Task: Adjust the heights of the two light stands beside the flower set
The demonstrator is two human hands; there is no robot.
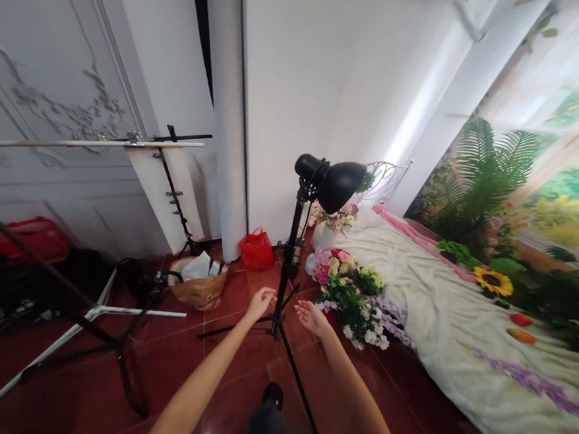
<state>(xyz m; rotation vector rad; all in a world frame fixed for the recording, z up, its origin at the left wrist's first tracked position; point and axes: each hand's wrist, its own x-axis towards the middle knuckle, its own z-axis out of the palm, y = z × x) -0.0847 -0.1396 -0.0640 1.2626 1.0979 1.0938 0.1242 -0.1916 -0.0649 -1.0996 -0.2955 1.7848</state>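
Observation:
A black light stand (280, 299) rises in front of me on spread tripod legs. At its top a black lamp (341, 186) with a round shade points to the right and downward. My left hand (262, 303) is just left of the pole, its fingers loosely bent and nothing visible in them. On the pole's other side my right hand (312, 316) is turned partly palm up, with fingers apart and slightly curled. Neither hand appears to grip the stand.
Artificial flowers (347, 280) crowd the floor at right, beside a bed with a cream cover (441, 320). A wicker basket (198, 290) and a red bag (257, 250) stand behind the lamp stand. Another black tripod (116, 345) and a white-legged stand (99, 311) occupy the left.

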